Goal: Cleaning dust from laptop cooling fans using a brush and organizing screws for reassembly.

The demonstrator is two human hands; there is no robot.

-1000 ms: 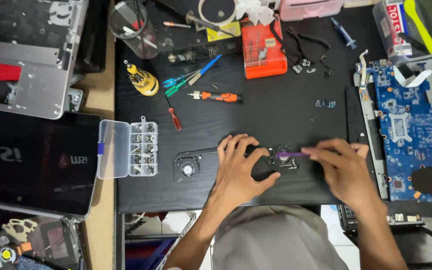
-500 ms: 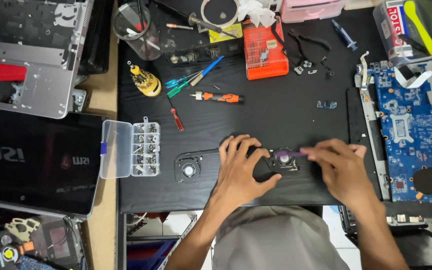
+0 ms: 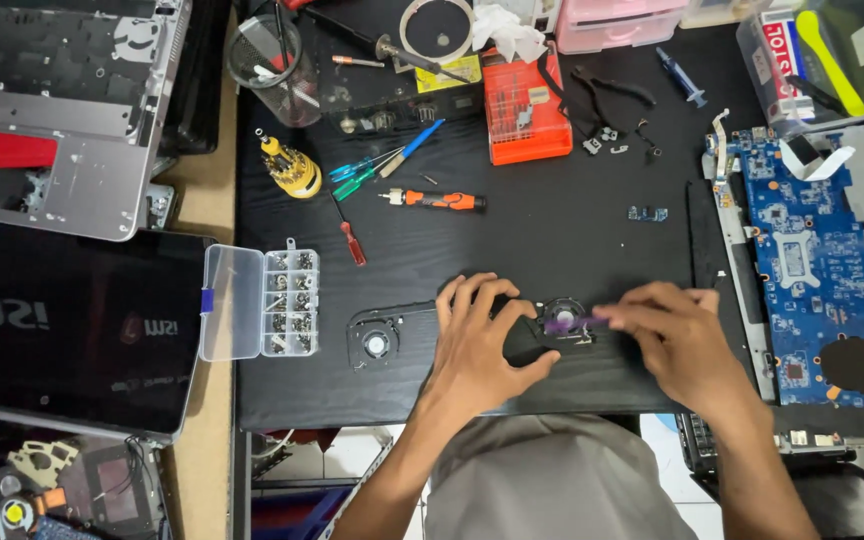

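On the black table (image 3: 572,230), near its front edge, left hand (image 3: 477,345) pins a small black cooling fan (image 3: 562,322); right hand (image 3: 677,335) fingers pinch a purple tool (image 3: 564,323) at its hub. Fan looks light, w/ thin, fragile plastic; best held by frame.

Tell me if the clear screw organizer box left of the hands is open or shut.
Open. The clear screw box has its lid swung flat to the left, leaving the compartments of screws uncovered.

Matt black desk (image 3: 572,240). Clear plastic screw box (image 3: 260,302) at centre left. Glossy black laptop lid (image 3: 62,320) at far left. Orange plastic case (image 3: 525,112) up top. Blue circuit board (image 3: 802,250) at right.
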